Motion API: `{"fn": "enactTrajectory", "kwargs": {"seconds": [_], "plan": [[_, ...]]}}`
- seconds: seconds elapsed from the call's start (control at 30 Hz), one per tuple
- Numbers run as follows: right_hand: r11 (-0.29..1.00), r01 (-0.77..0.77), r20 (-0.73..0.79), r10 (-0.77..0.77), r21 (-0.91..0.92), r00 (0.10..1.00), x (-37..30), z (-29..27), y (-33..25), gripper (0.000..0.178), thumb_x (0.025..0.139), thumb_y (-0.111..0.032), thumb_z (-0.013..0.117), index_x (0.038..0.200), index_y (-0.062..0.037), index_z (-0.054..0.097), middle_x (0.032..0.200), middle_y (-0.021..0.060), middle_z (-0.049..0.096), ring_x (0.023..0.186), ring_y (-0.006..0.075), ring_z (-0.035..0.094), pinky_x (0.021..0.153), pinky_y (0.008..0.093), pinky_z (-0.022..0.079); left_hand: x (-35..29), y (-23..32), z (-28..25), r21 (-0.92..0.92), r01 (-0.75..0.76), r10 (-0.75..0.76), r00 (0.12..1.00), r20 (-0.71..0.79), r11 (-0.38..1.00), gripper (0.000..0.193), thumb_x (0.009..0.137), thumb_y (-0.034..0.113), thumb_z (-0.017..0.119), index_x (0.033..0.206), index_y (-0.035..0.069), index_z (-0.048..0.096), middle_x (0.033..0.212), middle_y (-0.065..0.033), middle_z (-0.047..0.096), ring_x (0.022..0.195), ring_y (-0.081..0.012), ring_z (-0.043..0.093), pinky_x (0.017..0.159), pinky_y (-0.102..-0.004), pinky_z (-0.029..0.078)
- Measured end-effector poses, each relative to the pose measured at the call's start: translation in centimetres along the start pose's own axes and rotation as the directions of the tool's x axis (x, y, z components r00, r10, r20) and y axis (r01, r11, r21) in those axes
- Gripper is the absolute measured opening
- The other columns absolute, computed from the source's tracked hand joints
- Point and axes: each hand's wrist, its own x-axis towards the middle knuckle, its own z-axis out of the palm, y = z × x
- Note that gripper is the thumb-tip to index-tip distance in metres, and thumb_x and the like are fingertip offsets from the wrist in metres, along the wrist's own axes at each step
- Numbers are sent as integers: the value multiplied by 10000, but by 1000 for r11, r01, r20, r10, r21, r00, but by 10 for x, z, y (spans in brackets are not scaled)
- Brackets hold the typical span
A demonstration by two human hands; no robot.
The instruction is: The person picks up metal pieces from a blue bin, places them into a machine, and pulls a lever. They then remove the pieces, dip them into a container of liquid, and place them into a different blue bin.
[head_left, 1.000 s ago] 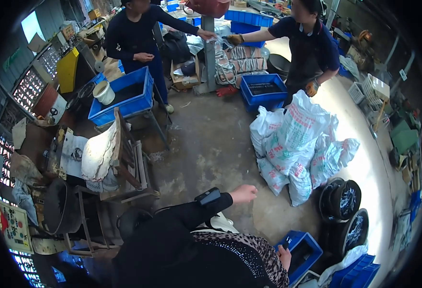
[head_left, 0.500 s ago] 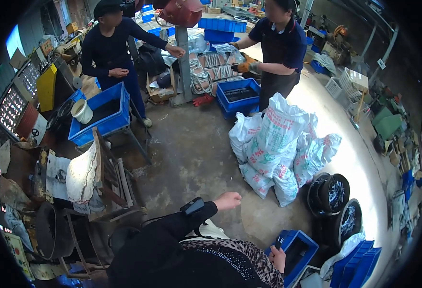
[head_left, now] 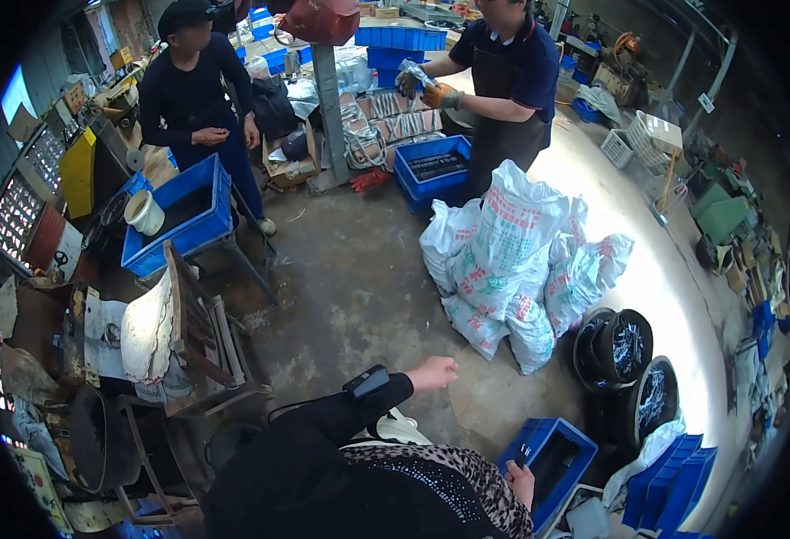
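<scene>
My left hand (head_left: 434, 373) is held out over the concrete floor, its fingers curled closed; whether anything is inside them is hidden. A dark box-shaped device (head_left: 367, 382) sits on that black sleeve near the wrist. Lower right, my right hand (head_left: 520, 483) grips a small black piece (head_left: 521, 456) between thumb and fingers. This hand is at the left edge of a blue plastic crate (head_left: 512, 446), which has dark contents. Just beyond my hands stands a pile of filled white woven sacks (head_left: 513, 242) with red and green print.
Black tubs (head_left: 629, 349) of thin pale strips stand right of the sacks. Stacked blue crates (head_left: 669, 485) are at lower right. A wooden frame (head_left: 202, 332) occupies the left. Far off, one person (head_left: 197, 99) stands by a blue bin (head_left: 184, 235); another (head_left: 507, 90) wears gloves.
The far left person has lowered an outstretched arm. The gloved person has raised a clear plastic item between both hands. My view has shifted slightly; my hands keep nearly the same pose.
</scene>
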Motion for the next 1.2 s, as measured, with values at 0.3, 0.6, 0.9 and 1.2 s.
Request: {"fn": "enactTrajectory", "kwargs": {"seconds": [0.3,0.6,0.9,1.2], "plan": [[995,-9,17,11,-98,1000,16,-1,-1,69,907,-150,581,875,-97,550,573,-36,392,419,86,352,386,269,288,-6,-4,-3,-4,6,-7,1000,-26,1000,418,873,236,588,1225,13,568,1023,-96,662,790,-161,635,712,-317,505],[993,10,52,-4,-115,999,17,0,-1,80,919,-150,572,871,-98,534,579,-37,389,421,81,336,391,272,282,-16,-1,-6,10,29,-28,999,-28,1000,417,875,241,586,1223,13,568,1047,-96,657,804,-160,640,684,-309,509],[996,4,40,0,-88,999,16,-2,4,73,920,-144,571,877,-92,542,576,-34,393,419,82,334,391,264,273,-8,-5,-1,49,22,-22,1000,-11,999,401,882,236,592,1216,13,572,1063,-119,657,852,-182,659,778,-316,516],[998,-7,72,12,-63,997,39,2,15,85,902,-115,591,853,-67,540,564,-34,393,426,69,326,395,235,219,-6,-18,-7,54,53,-49,996,-68,997,383,849,227,593,1171,21,593,958,-101,672,778,-172,650,740,-329,508]]}}
